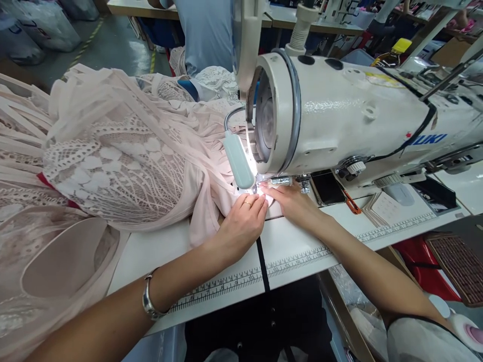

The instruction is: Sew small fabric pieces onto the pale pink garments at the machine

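Note:
At the needle of a white sewing machine (320, 110), my left hand (243, 221), with a ring and a bracelet, has its fingers closed together on the edge of a pale pink lace garment (204, 201). Beside it, my right hand (294, 201) reaches in from the right, its fingers pinched on the same fabric close to the presser foot. Its thumb is mostly hidden. A pale green lamp (239, 160) lights the stitching spot, where the small piece of cloth between my fingertips is hard to make out. The garment's bulk spreads left, with lace panels and a moulded cup (64, 256).
The white table (302, 254) carries a printed ruler along its front edge. Right of my hands lie a dark phone (327, 188), an orange-handled tool (351, 202) and a stack of cards (385, 207). A person in blue (206, 35) is beyond the machine.

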{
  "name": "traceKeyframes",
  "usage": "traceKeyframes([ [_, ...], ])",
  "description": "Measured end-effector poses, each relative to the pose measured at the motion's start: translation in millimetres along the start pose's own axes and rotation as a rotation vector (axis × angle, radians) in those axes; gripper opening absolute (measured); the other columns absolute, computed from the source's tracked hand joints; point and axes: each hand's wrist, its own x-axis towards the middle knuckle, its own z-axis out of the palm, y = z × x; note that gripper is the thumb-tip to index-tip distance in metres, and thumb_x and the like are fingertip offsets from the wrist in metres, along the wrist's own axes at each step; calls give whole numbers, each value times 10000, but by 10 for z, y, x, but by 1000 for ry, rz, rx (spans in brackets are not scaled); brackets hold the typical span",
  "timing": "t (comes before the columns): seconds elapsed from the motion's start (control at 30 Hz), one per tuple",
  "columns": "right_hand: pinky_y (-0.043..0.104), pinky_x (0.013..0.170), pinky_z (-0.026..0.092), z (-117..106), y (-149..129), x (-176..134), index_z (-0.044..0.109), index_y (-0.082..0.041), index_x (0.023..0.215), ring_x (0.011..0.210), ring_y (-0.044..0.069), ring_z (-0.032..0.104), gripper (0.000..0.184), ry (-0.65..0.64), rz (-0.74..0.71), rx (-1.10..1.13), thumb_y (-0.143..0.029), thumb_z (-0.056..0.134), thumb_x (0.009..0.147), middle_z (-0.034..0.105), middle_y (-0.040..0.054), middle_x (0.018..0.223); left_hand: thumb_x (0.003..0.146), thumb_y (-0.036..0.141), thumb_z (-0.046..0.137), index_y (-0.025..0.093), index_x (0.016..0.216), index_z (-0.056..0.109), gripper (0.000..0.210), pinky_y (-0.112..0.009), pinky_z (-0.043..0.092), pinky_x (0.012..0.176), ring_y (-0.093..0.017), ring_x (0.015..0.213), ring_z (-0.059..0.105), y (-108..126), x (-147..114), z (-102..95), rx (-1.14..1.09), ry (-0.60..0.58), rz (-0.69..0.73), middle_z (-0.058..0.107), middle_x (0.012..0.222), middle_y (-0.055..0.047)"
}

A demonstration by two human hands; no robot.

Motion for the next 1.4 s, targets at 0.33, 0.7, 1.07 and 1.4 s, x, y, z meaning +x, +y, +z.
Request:
traceKeyframes([
  [0.33, 482, 1007, 429, -48, -100, 39, 680, -268, 1234, 1027, 261, 640, 474, -75, 75, -4, -139, 299, 983, 727, 64, 1169, 952, -32, 405, 60, 1279, 612, 398, -422, 483, 978, -249, 1084, 665, -2, -16, -3, 70, -11, -21, 706, 1264, -146],
  [0.7, 490, 981, 428, -51, -116, 65, 688, -274, 1190, 1023, 279, 634, 399, -89, 111, 0, -156, 366, 985, 717, 69, 1113, 981, -25, 353, 53, 1248, 630, 393, -415, 497, 940, -250, 1085, 671, -35, 6, 33, 77, -20, -31, 725, 1214, -137],
  [1.07, 397, 814, 468, -70, -146, 92, 678, -253, 1246, 964, 273, 627, 444, -113, 117, -70, -109, 377, 954, 718, 83, 1081, 973, -16, 369, 58, 1206, 625, 354, -420, 481, 937, -260, 1055, 670, -65, 1, 52, 118, 54, -15, 726, 1157, -139],
  [1.4, 346, 767, 507, 57, -39, -75, 723, -260, 1128, 986, 221, 641, 472, 116, -110, -20, -11, 417, 869, 727, 50, 1115, 913, -13, 425, 113, 935, 648, 258, -325, 431, 664, -218, 722, 606, -360, -60, -42, 148, 91, 62, 660, 796, -72],
])
